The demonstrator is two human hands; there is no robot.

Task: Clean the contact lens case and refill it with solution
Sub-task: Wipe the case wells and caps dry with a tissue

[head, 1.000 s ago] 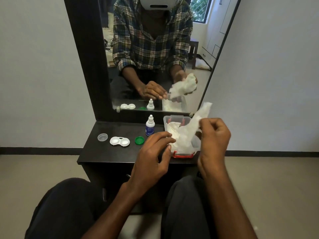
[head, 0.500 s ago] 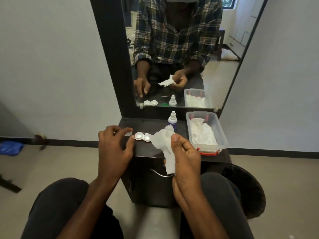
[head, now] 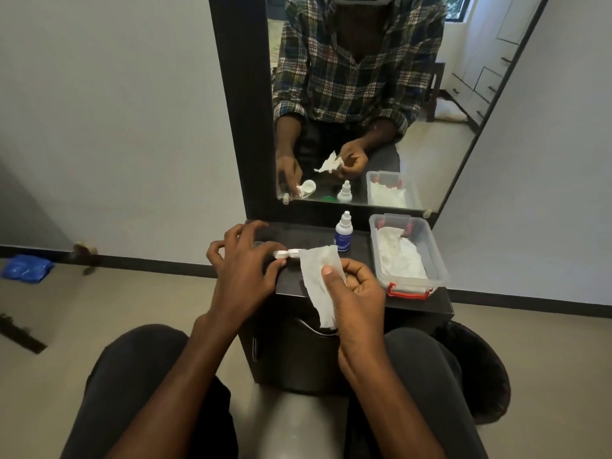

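The left hand (head: 241, 260) pinches a white contact lens case (head: 287, 254) above the dark worktop (head: 357, 260). The right hand (head: 354, 289) grips a white tissue (head: 318, 279) (touching the case). A solution bottle (head: 344, 231) stands near a clear tissue box (head: 440, 260).

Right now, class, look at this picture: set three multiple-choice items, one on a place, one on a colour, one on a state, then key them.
1. Where does the solution bottle stand?
A. left of the plastic box
B. inside it
C. on the floor

2. What colour are the box's clips?
A. blue
B. red
C. green

3. What does the right hand hold?
A. nothing
B. the bottle
C. a white tissue

Key: 1 A, it stands on the dark cabinet top beside the box; 2 B, the front clips show red; 3 C, the thumb pins the tissue while the left hand takes the lens case.
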